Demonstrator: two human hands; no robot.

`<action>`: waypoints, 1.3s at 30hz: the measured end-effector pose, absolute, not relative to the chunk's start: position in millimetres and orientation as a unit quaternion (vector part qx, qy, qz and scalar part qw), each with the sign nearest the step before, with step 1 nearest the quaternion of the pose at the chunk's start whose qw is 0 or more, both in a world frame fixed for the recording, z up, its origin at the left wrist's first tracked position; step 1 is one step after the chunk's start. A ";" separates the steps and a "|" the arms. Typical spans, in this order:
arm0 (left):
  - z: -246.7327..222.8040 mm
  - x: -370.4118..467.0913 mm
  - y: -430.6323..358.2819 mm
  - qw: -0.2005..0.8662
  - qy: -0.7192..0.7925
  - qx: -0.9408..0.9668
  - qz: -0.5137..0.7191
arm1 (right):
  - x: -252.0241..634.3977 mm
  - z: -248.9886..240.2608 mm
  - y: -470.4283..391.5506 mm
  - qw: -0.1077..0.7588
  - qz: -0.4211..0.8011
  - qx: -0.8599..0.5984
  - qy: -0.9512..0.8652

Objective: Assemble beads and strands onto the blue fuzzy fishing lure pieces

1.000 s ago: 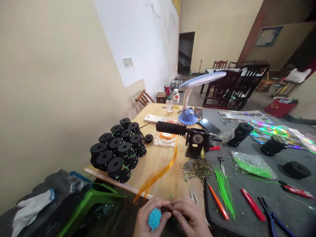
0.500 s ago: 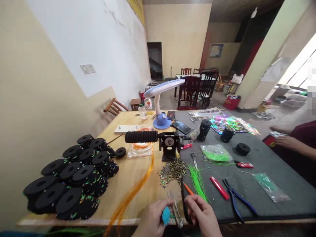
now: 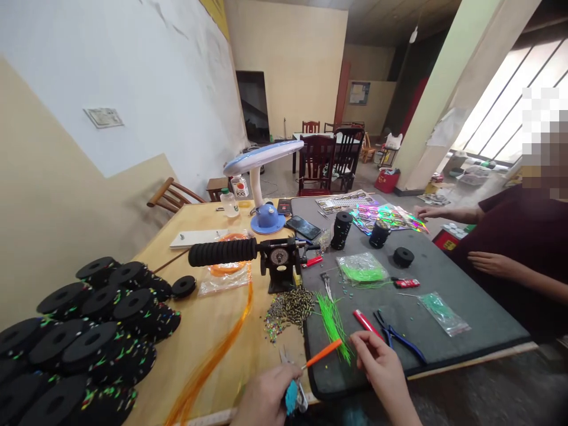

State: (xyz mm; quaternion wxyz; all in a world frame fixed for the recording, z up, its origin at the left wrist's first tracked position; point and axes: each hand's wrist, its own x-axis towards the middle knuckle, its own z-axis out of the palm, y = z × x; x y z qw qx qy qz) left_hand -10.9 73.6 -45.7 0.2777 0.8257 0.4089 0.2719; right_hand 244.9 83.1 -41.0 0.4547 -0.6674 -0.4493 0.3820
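Note:
My left hand (image 3: pixel 268 395), at the table's front edge, is closed around a turquoise clump (image 3: pixel 291 397) whose kind I cannot make out. Small silver scissors (image 3: pixel 302 401) lie against that hand, points forward. An orange-handled tool (image 3: pixel 325 353) slants up to the right, its thin metal end at my left fingertips. Just right of its handle end, my right hand (image 3: pixel 377 358) has thumb and fingers pinched together; anything between them is too small to see. Bright green strands (image 3: pixel 332 325) lie ahead of my hands. A red stick-shaped object (image 3: pixel 367 322) and blue-handled pliers (image 3: pixel 402 340) lie beyond my right hand.
Black foam spools (image 3: pixel 93 337) pile up at left. A black clamp device with a ribbed foam roll (image 3: pixel 222 251) stands mid-table, behind bead heaps (image 3: pixel 290 307) and orange strands (image 3: pixel 222 349). A blue-and-white lamp (image 3: pixel 266 216) stands behind. Another person (image 3: pixel 492 236) sits at the right.
My view has swung right, so the table things shift left. The orange-handled tool, earlier partly behind my right hand, now extends from my left fingertips. The other person's hands have moved apart.

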 end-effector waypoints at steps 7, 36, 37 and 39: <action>-41.7 -14.3 68.5 0.267 0.384 0.817 0.338 | 255.7 -34.0 109.7 0.262 0.209 -0.708 -0.622; 4.5 3.7 60.0 0.645 0.507 0.400 0.409 | 244.9 -2.9 111.9 0.412 0.562 -0.579 -0.424; 3.3 8.6 64.2 0.651 0.504 0.397 0.405 | 242.5 -2.0 110.2 0.418 0.578 -0.565 -0.414; -0.3 19.7 72.8 0.655 0.506 0.397 0.398 | 236.6 -0.3 107.3 0.426 0.607 -0.537 -0.402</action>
